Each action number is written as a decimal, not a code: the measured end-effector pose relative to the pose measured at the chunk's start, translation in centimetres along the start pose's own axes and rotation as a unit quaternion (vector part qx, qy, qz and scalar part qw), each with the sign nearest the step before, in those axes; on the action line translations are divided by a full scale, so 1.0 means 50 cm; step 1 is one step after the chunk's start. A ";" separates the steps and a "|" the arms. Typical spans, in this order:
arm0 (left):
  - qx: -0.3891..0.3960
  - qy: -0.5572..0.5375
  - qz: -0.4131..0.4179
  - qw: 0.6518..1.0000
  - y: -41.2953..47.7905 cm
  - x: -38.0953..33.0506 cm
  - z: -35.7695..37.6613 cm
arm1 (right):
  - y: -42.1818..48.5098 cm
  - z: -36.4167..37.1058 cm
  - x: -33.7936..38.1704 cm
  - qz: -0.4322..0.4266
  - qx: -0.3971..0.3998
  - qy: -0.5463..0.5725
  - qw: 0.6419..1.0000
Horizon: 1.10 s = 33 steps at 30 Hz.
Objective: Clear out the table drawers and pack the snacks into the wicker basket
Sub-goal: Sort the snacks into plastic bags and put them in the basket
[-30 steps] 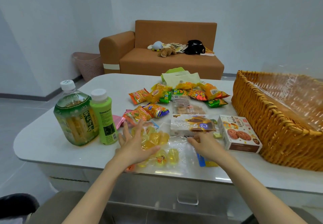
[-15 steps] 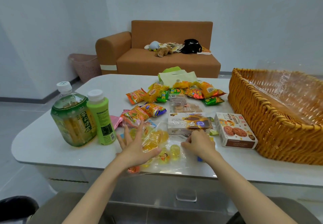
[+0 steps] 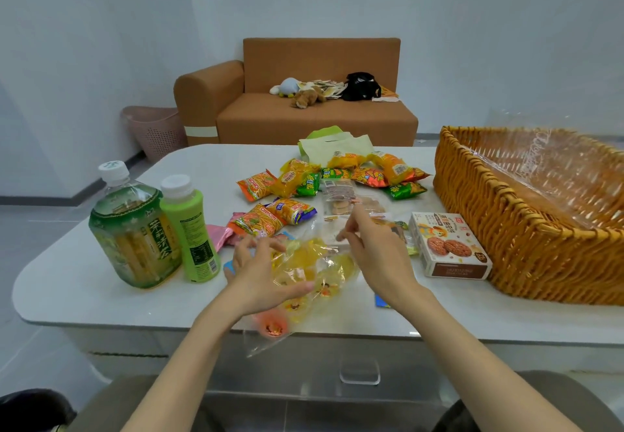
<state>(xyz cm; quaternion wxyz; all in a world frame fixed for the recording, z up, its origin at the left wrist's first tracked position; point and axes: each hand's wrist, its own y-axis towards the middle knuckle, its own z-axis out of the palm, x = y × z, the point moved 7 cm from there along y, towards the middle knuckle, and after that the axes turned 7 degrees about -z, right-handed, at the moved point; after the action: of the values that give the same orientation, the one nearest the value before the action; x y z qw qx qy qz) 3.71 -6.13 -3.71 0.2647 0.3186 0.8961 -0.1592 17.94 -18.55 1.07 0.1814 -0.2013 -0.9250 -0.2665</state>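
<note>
1. Two green plastic bottles (image 3: 158, 229) stand on the white surface (image 3: 84, 296).
2. The left hand (image 3: 260, 276) grips a clear plastic bag of yellow jelly cups (image 3: 314, 269) at the front edge.
3. The right hand (image 3: 374, 252) pinches the bag's top.
4. The woven orange wicker basket (image 3: 506, 229) stands far right, beside a white cookie box (image 3: 449, 249).

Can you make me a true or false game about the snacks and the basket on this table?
1. The left hand and the right hand both hold the clear jelly bag. True.
2. The cookie box is inside the wicker basket. False: it lies on the table beside the basket.
3. The big tea bottle and the small green bottle stand upright with white caps. True.
4. The basket is full of snacks. False: only clear plastic wrap shows inside.
</note>
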 end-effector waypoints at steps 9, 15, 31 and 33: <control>0.001 -0.196 0.159 0.968 0.027 -0.090 -0.084 | 0.049 -0.106 0.100 -0.228 -0.170 -0.013 0.959; 0.018 -0.263 0.157 0.952 0.045 -0.090 -0.096 | 0.069 -0.127 0.109 -0.263 -0.195 -0.024 0.945; -0.072 -0.464 0.104 0.877 0.022 -0.085 -0.106 | 0.033 -0.026 -0.029 0.123 0.090 0.445 0.883; -0.060 -0.472 0.109 0.873 0.013 -0.084 -0.120 | 0.037 -0.060 -0.008 0.075 0.028 0.472 0.878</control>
<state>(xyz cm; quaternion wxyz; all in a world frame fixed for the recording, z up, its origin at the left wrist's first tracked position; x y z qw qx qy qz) 4.65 -4.98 3.48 0.6905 0.2843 0.6321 -0.2070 19.82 -18.94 4.05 0.6218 -0.1150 -0.7187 -0.2892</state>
